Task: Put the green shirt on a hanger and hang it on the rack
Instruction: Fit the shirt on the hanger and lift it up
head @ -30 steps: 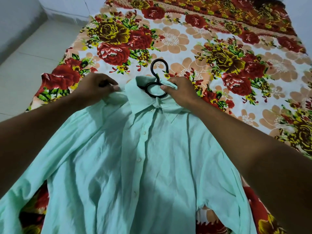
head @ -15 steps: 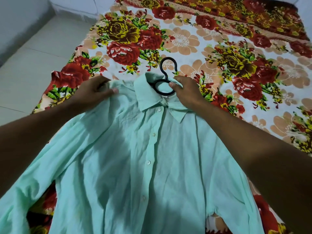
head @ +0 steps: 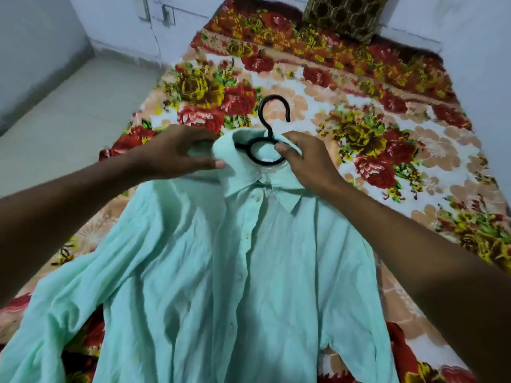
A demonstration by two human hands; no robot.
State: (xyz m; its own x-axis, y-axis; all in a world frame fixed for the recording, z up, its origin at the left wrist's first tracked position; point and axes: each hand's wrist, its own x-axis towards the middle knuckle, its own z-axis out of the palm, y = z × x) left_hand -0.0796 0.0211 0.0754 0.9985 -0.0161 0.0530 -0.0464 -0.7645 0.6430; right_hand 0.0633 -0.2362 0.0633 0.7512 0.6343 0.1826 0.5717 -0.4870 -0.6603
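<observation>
The pale green shirt (head: 235,272) lies buttoned, front up, on the flowered bed, collar away from me. A black hanger (head: 272,125) is inside it; only its hook and ring stick out of the collar, the shoulders are hidden under the cloth. My right hand (head: 307,158) grips the hanger's ring and the collar at the neck. My left hand (head: 177,153) rests on the shirt's left shoulder beside the collar, thumb and fingers closing on the cloth. No rack is in view.
The bed is covered with a red and yellow flowered sheet (head: 373,139). A dark patterned cushion (head: 343,15) stands at the head against the wall. Pale tiled floor (head: 69,106) lies to the left of the bed.
My left hand has slid from the shoulder seam toward the collar. The right hand has shifted its hold onto the hanger's ring. My view has tilted up, showing the cushion and wall.
</observation>
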